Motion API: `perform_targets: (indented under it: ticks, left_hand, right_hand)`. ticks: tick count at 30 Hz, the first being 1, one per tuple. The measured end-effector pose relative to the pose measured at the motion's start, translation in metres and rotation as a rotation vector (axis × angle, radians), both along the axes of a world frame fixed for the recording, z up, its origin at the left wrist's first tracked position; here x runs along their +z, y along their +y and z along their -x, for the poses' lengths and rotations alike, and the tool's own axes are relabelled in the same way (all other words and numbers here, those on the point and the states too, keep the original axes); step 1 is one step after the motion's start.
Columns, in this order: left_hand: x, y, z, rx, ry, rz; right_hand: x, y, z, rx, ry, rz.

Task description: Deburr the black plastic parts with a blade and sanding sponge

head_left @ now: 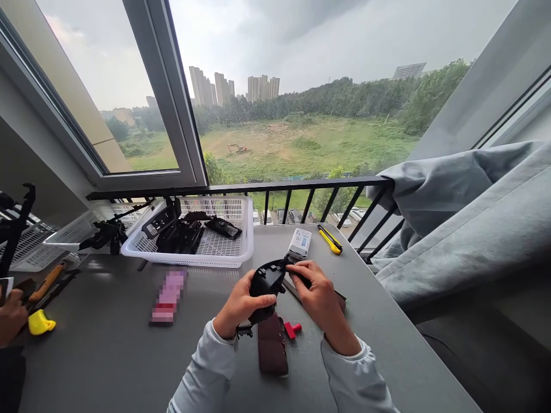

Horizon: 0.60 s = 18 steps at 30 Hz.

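My left hand (239,306) is wrapped round a black moulded plastic part (266,281), held just above the grey table (107,355). My right hand (317,292) pinches the part's upper right end, fingers closed on it. Right below the part lie a dark brown strip (272,346) and a small red piece (292,329). A thin dark flat bar (293,291) shows between my hands, under the right one. Both my sleeves are white.
A white mesh basket (241,244) with several black parts stands behind my hands; a second basket (69,232) sits to its left. A white box (300,242) and a yellow utility knife (330,239) lie near the railing. Another person's hand (11,315), orange-handled tools (45,282) and a yellow piece (39,323) are at the left edge. Grey fabric (465,229) lies to the right.
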State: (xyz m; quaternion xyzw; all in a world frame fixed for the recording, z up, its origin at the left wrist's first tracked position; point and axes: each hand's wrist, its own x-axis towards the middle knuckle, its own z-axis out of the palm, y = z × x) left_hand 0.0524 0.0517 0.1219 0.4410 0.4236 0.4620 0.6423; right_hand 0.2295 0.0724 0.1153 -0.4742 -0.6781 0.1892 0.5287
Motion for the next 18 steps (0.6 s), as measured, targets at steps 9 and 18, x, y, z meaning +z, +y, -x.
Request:
perform_targets:
  ticks: [9,18]
  left_hand:
    - [0.005,0.001,0.001,0.035,-0.067,0.026]
    - [0.005,0.001,0.002,-0.038,-0.039,0.043]
  right_hand:
    - [0.006,-0.009,0.009,0.128,-0.012,-0.052]
    - [0.011,-0.006,-0.003,0.086,0.037,-0.052]
